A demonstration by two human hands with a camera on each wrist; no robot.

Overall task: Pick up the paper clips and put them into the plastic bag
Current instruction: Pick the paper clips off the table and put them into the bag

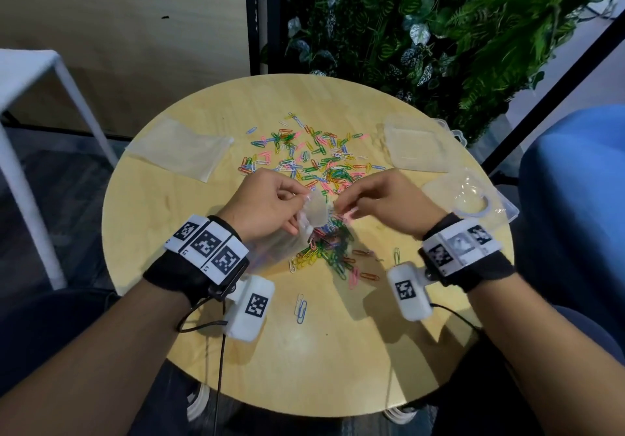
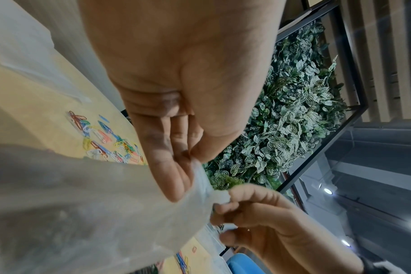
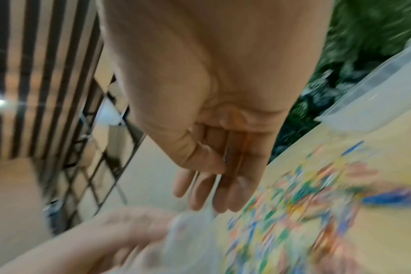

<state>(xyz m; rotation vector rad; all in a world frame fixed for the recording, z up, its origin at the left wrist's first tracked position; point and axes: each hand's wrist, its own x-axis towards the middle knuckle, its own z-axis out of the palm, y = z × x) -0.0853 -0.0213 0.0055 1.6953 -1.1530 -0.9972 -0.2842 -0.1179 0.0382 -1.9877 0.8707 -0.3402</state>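
Plastic bag (image 1: 313,214) was held above table (image 1: 216,351), mouth pinched by left hand (image 1: 267,204) & right hand (image 1: 382,204); some clips seemed bagged, most paper clips (image 1: 314,154) were left loose.

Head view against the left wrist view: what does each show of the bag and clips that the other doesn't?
Only the head view shows the whole round table, the clear boxes at its right, a flat bag at far left, and loose clips near the front edge.

Only the left wrist view shows the left thumb and fingers pinching the bag's rim from below.

Both show the left hand, the right hand, the plastic bag and the paper clips.
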